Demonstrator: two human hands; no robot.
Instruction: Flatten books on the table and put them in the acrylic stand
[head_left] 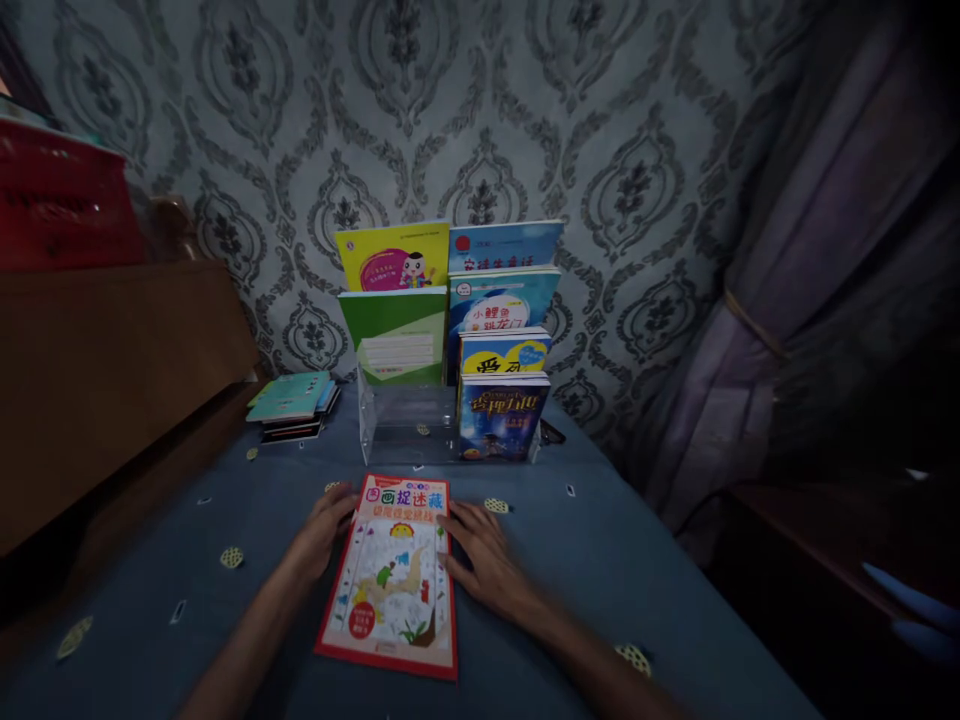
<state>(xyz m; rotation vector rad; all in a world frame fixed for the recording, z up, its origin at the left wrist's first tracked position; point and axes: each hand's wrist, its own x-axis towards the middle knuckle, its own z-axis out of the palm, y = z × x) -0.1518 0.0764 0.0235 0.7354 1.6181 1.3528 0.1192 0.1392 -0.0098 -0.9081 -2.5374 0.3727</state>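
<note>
A picture book [397, 590] with a red border and Chinese title lies face up before me on the blue cloth. My left hand [322, 535] rests at its upper left edge, fingers loosely bent, their tips against the edge. On the opposite side my right hand [487, 560] touches the right edge, with thumb and fingers apart and stretched out. Beyond the book stands a clear plastic book rack [409, 440]. Its left half has a green book [397, 335] in front of a yellow book [394, 260]; the right half holds several books, with a dark blue book [499, 420] in front.
A small stack of books [292, 400] lies left of the rack. A dark object [553, 432] is partly hidden behind the rack's right side. Brown wooden furniture [120, 370] with a red box [64, 200] on it borders the left; a tied curtain [750, 290] hangs at right.
</note>
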